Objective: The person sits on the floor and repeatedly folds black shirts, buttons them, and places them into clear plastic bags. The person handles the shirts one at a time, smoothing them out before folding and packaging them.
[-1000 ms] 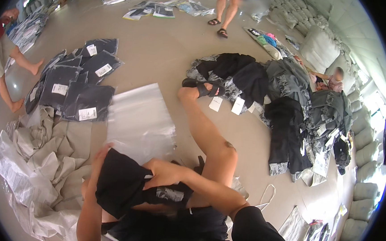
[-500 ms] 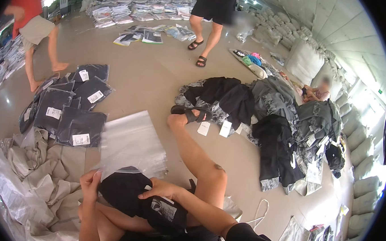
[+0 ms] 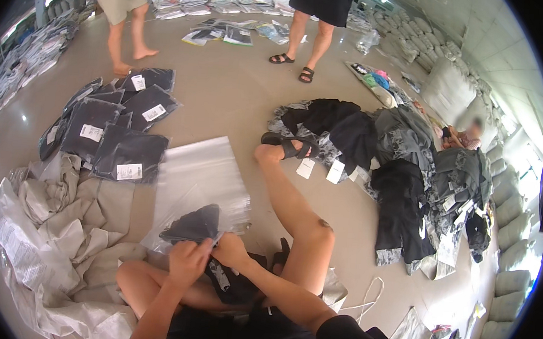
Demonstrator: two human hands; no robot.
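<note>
A folded black garment [image 3: 236,281] lies over my lap, a grey printed patch showing on it. Its far end sits inside the mouth of a clear plastic bag [image 3: 161,236]. My left hand [image 3: 188,262] is closed at the bag's mouth, its fingers slightly blurred, pinching the bag edge and the cloth. Close beside it, my right hand [image 3: 230,252] grips the garment at the opening. Beyond both hands a stack of clear bags [image 3: 199,164] lies flat on the floor. The fingertips of both hands are partly hidden.
Bagged dark garments [image 3: 128,153] with white labels lie at left, above crumpled beige sacking [image 3: 92,213]. Loose black and grey garments [image 3: 401,204] with tags are heaped at right. Two people stand beyond; another person [image 3: 466,136] sits far right. White sacks [image 3: 508,246] line the right wall.
My left hand has moved right, next to my right hand, and the garment's far end has gone into the bag. The person in red has stepped right; the view has shifted.
</note>
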